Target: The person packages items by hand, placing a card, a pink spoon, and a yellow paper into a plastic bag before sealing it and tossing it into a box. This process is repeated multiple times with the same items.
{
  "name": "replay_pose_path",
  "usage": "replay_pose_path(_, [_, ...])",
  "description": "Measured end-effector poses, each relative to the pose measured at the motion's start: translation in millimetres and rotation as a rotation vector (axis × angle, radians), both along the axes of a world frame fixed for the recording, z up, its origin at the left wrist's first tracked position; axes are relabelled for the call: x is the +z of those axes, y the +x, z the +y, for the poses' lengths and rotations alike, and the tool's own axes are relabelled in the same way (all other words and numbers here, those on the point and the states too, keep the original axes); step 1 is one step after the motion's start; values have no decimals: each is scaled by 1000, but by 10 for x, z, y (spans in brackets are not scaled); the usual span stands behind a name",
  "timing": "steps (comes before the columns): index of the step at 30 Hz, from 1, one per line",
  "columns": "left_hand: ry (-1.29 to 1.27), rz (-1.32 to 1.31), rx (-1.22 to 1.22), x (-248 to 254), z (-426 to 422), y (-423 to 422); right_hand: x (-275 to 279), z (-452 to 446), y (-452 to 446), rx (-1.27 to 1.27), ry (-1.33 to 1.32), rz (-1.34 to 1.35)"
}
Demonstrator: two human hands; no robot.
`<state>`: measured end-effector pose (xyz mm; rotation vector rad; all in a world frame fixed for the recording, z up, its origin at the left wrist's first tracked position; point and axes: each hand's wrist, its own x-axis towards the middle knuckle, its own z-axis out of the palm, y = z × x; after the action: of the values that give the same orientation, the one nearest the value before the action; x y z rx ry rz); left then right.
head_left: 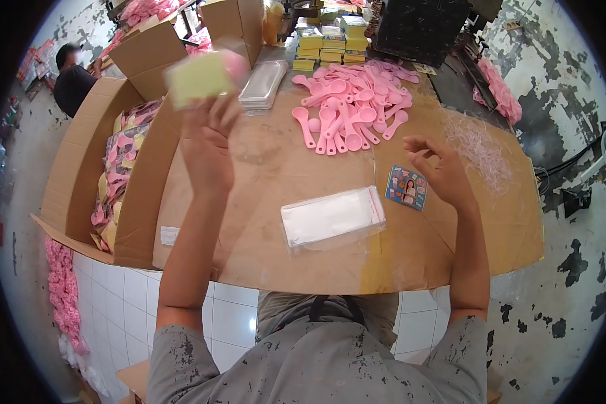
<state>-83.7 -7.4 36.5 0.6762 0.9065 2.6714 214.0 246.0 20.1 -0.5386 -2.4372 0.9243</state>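
My left hand [210, 138] is raised near the box's right side. Its fingers grip a motion-blurred packet [198, 79] with a yellow-green card face and a pink round part at its right end. My right hand [441, 172] hovers at the right, fingers loosely bent and apart, with nothing visible in them. Just below it lies a small blue printed card [406, 187]. A stack of clear plastic bags [333, 217] with white showing through lies in front of me. Beyond is a heap of pink measuring spoons [353, 111].
At left stands an open cardboard box [138, 188] holding several similar packets. Clear cases [262, 86] and stacks of yellow cards [322, 44] sit at the back. Clear plastic strips [481, 151] lie at right. A person [74, 81] sits beyond the box.
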Motion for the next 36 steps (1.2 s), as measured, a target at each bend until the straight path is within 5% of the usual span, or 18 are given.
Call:
replay_pose_path(3, [-94,28,75,-106,114,13,-81,135,177,9,195,-212])
replay_pose_path(7, [-853,881,-203,-592,182,448,-182,138,267,68,180,-330])
replay_pose_path(12, [-879,1414,-113,-805,236,849,-310,210,272,24,57,-364])
replay_pose_path(15, [-955,1170,-272,-831,255,809,-280,164,247,-40,-115,-269])
replay_pose_path(19, [-1054,903,-420,-768,236,802,-357,212,275,-93,46,-315])
replay_pose_path(22, [-986,905,-400,-741,228,755,-413,271,309,-108,39,-326])
replay_pose_path(28, [-628,336,-769,-811,242,620,-329,257,270,-66,-207,-328])
replay_pose_path(36, [-669,345,-806,-636,193,656,-357,141,237,-154,37,-195])
